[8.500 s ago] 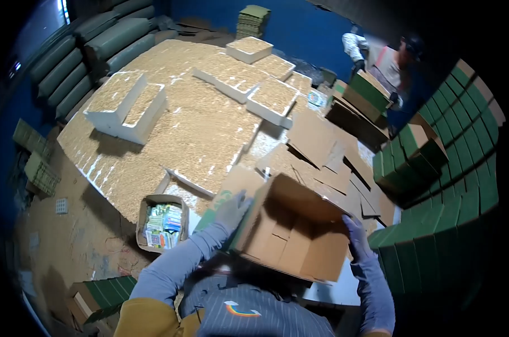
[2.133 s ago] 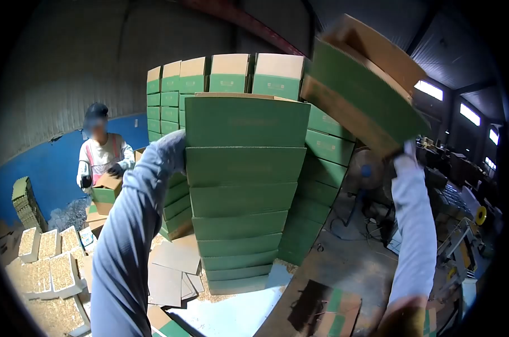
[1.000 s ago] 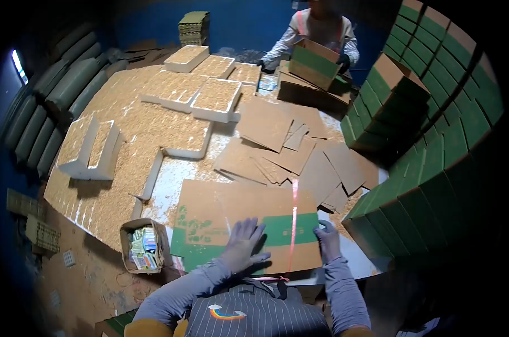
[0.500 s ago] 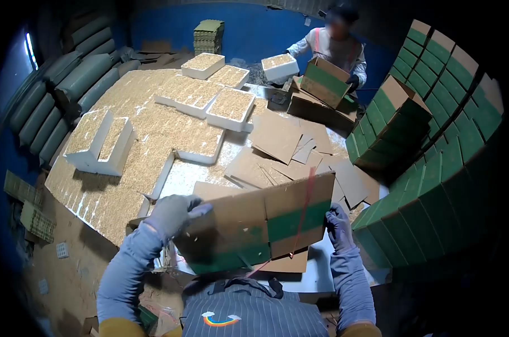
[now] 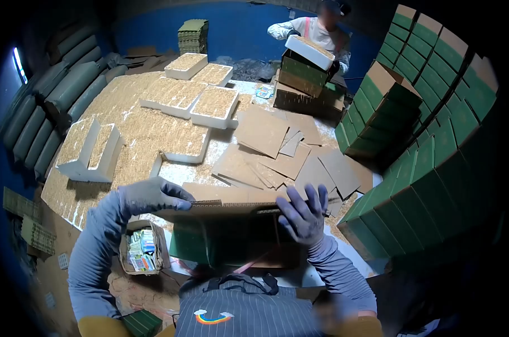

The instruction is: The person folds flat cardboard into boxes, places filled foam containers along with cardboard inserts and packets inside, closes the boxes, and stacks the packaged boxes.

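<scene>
Nearby, packets (image 5: 141, 249) in box (image 5: 163, 250), left grip (image 5: 152, 197) pinching cardboard (image 5: 235, 212), right grip (image 5: 305, 218) spread against it

At two o'clock, stacked green boxes (image 5: 423, 163) block us; at eleven, white trays (image 5: 214, 106) stand up from the desk (image 5: 179, 173). Towards twelve, beyond the raised cardboard (image 5: 232, 199), we could pass over low, loose sheets (image 5: 263, 132) between them.
</scene>
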### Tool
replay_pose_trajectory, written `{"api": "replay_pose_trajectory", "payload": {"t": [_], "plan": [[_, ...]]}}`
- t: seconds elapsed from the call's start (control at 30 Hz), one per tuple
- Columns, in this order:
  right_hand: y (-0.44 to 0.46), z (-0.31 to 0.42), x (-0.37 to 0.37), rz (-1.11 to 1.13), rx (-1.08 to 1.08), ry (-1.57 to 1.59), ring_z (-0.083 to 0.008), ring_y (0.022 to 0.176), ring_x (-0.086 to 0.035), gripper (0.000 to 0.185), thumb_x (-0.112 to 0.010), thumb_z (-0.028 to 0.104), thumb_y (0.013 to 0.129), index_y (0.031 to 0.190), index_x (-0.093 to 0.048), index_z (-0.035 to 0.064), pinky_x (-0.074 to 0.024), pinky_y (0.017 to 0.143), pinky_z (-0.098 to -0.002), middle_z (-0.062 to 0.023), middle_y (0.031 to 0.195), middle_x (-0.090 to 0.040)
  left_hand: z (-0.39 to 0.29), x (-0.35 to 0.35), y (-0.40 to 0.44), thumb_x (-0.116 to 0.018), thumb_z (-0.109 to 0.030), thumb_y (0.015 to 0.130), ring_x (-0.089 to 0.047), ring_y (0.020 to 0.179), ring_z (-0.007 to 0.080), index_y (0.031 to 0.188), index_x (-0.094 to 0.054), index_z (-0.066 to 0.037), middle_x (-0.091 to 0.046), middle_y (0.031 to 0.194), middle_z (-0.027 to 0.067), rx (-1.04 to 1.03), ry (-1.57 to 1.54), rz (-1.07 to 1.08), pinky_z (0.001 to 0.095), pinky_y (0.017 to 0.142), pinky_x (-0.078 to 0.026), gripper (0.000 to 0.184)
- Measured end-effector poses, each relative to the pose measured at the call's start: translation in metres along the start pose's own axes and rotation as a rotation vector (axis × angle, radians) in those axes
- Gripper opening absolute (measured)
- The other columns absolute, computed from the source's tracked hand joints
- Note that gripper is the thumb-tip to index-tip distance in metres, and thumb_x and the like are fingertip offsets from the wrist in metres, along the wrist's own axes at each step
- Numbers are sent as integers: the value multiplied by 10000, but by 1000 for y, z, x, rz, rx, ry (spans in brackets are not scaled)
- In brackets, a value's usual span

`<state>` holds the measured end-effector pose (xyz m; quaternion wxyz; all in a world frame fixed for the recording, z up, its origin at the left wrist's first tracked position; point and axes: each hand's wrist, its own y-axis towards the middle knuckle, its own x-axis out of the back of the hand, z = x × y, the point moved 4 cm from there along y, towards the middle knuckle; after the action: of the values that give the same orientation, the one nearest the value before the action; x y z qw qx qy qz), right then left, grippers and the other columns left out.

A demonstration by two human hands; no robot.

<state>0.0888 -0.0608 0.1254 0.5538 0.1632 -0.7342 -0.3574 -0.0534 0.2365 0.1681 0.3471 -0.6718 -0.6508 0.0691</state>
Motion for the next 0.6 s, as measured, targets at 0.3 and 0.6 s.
{"api": "replay_pose_trajectory", "payload": {"t": [0.3,0.6], "plan": [[55,-9,21,80,342,813,-241,645,-521,260,-562,256,819,577,-569,161,-404,957,-468,-24,596,-483,-78,-31,-48,-699,-315,857,-662,680,215,1441,-387,-224,-646,767,175,-290,607,-559,352,656,-535,668],[8,43,-25,685,397,742,-335,1149,-491,421,-586,135,831,1241,-523,68,-384,1006,-441,-157,1273,-509,-15,-85,74,-660,-508,783,-48,1449,363,1457,-322,-181,-130,1542,190,-915,1036,-1034,622,1139,12,822]]}}
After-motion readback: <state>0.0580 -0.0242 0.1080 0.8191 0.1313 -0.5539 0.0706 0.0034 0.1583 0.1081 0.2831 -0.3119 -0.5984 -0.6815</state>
